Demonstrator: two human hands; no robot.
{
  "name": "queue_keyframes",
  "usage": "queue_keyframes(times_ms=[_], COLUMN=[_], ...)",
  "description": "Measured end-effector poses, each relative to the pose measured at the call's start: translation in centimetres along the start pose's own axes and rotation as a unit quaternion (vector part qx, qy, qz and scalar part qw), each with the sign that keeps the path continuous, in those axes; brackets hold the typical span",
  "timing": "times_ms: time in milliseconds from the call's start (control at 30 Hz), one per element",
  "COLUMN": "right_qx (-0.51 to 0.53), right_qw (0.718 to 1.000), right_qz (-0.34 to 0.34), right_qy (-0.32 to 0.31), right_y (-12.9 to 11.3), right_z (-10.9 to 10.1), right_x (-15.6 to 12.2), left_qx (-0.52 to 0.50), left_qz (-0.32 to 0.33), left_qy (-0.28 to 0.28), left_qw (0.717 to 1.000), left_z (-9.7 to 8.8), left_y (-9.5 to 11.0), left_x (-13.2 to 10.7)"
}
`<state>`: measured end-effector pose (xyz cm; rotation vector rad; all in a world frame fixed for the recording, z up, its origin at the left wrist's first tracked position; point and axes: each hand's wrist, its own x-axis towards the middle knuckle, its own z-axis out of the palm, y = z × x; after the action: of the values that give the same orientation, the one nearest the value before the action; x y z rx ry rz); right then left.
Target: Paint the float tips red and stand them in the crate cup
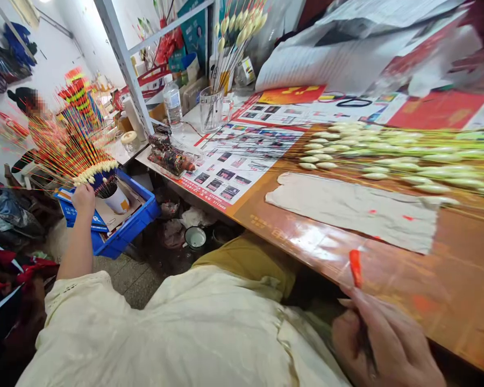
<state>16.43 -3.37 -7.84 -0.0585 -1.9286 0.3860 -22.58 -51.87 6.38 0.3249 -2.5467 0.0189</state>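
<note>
At a varnished wooden workbench [460, 258], the person is working with both hands. The left hand [83, 200] is gripping a dense fan of fishing floats [78, 145] just below their pale bodies, its fingers curled closed around the bunch. Red, yellow and black striped tips are spreading upward and outward from the grip. That hand is positioned over a blue plastic crate [125, 226], in which a white cup [116, 200] is standing beside dark stems.

The right hand [381, 344] is resting low at the bench edge, its fingers [371, 322] narrowly pinching a slim dark stick [365, 344] with an orange-red tip [355, 267].

Rows of pale floats [387, 156] are lying side by side across the bench, with their long stems pointing right, just above a stained beige cloth [350, 212] flecked with red. Printed sheets [234, 161] are covering the bench's far end, where a glass tumbler [210, 110] is holding upright floats beside a plastic water bottle [172, 101]. A co-worker [42, 134] is sitting well apart in the background, beyond the fan of floats.
</note>
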Motion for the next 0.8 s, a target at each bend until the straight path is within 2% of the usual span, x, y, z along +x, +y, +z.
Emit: queue_keyframes(times_ms=[200, 333, 433, 567, 700, 800], right_qx=[0.013, 0.003, -0.008, -0.008, -0.007, -0.004], right_qw=[1.000, 1.000, 1.000, 1.000, 1.000, 1.000], right_qz=[-0.005, -0.005, -0.003, 0.019, 0.027, 0.024], right_qy=[0.001, 0.007, 0.011, 0.005, -0.002, -0.007], right_y=[0.2, 0.2, 0.1, -0.1, -0.1, 0.2], right_z=[0.2, 0.3, 0.3, 0.2, 0.1, 0.0], right_x=[-0.3, -0.4, -0.3, -0.3, -0.4, -0.4], left_qx=[0.028, 0.040, 0.071, 0.096, 0.094, 0.102], left_qz=[0.032, 0.024, 0.012, -0.008, -0.022, -0.038], left_qy=[0.042, 0.048, 0.007, -0.072, -0.113, -0.139], left_qw=[0.998, 0.998, 0.997, 0.993, 0.989, 0.984], left_z=[-3.3, -3.6, -2.3, 0.5, 3.1, 4.1], left_y=[0.4, 0.2, 0.1, 0.2, 0.4, 0.4], left_x=[1.1, 1.0, 0.4, -0.8, -2.1, -2.6])
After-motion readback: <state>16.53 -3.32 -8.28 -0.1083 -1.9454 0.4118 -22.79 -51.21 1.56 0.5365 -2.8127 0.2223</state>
